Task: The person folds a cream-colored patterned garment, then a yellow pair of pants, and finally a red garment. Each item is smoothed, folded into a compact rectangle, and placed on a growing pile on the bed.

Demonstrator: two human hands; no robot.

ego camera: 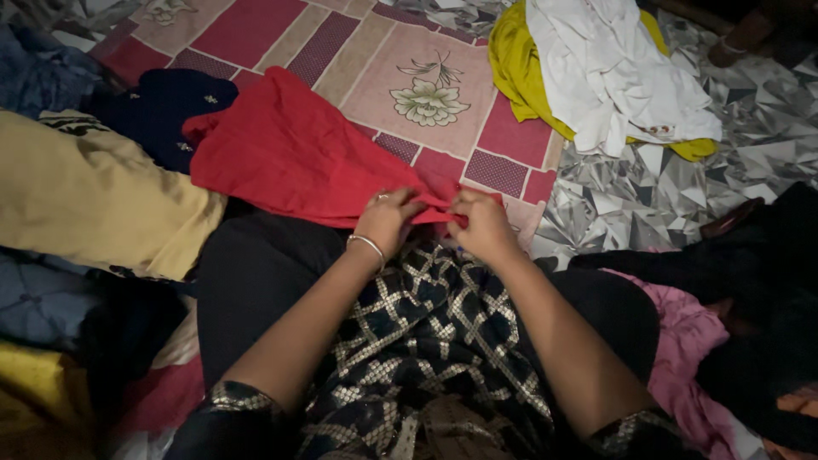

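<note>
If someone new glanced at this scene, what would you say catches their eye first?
The red cloth in the middle, its near edge pinched by both the left hand and the right hand. Next, the white cloth heaped on a yellow cloth at top right, beside the flowered mat.

Single head-worn view, looks steeply down over wearer's lap onto floor. Close range: forearms enter from bottom edge, left hand [388,220] and right hand [481,223] meet at frame centre. Patterned mat [426,77] fills upper centre. No second view.
</note>
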